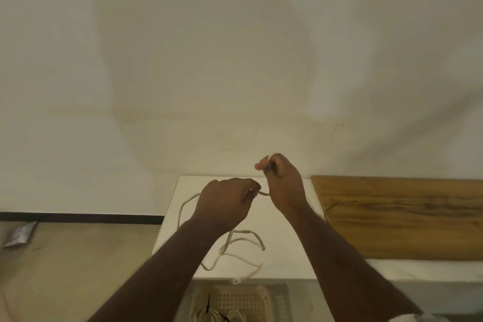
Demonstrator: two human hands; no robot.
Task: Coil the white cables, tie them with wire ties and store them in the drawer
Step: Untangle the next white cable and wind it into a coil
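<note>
Holding: a short stretch of white cable (pixel 263 193) is pinched between the two hands above the white table (pixel 285 261).
Left hand (pixel 224 204): fingers are curled round the cable, which is gripped at the fingertips near the right hand.
Right hand (pixel 283 183): raised slightly higher than the left, fingers curled; the cable end is gripped low in the palm, and a thin dark item, too small to be identified, is seen between thumb and fingers.
Cable run: from the left hand a loop is draped out to the left over the table, and several loose bends are laid on the table below the wrists, one end reaching the table's near edge.
Drawer (pixel 279 295): seen open below the table's near edge; a pale perforated basket (pixel 240 300) is held inside it.
Stored cables (pixel 209 317): white coils are seen at the bottom edge of the view, with a black wire tie (pixel 208 304) standing up from them.
Wooden board (pixel 407 217): laid to the right of the table, apart from the cable.
Wall (pixel 209 60): plain and pale, behind the hands.
</note>
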